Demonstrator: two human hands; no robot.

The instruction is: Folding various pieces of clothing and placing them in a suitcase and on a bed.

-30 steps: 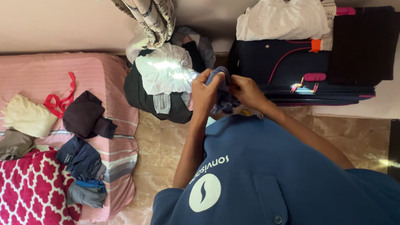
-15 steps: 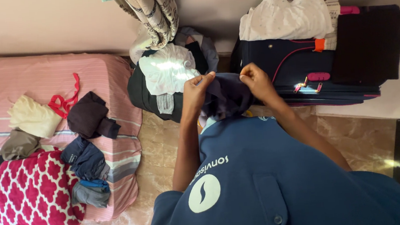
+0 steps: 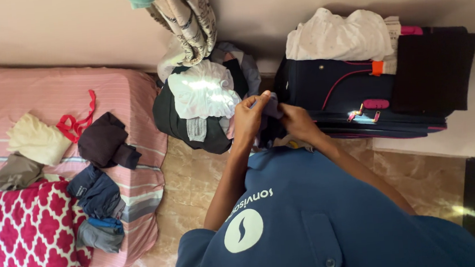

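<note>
Both hands, the left hand (image 3: 246,121) and right hand (image 3: 298,122), pinch a dark blue garment (image 3: 270,109) together above the floor, between a clothes pile (image 3: 203,96) and a navy suitcase (image 3: 331,88) with pink trim.

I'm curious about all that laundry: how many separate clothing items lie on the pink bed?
6, possibly more hidden: a cream piece, a red strap, a dark brown piece, a grey-brown piece, a navy piece and a grey-blue piece.
</note>
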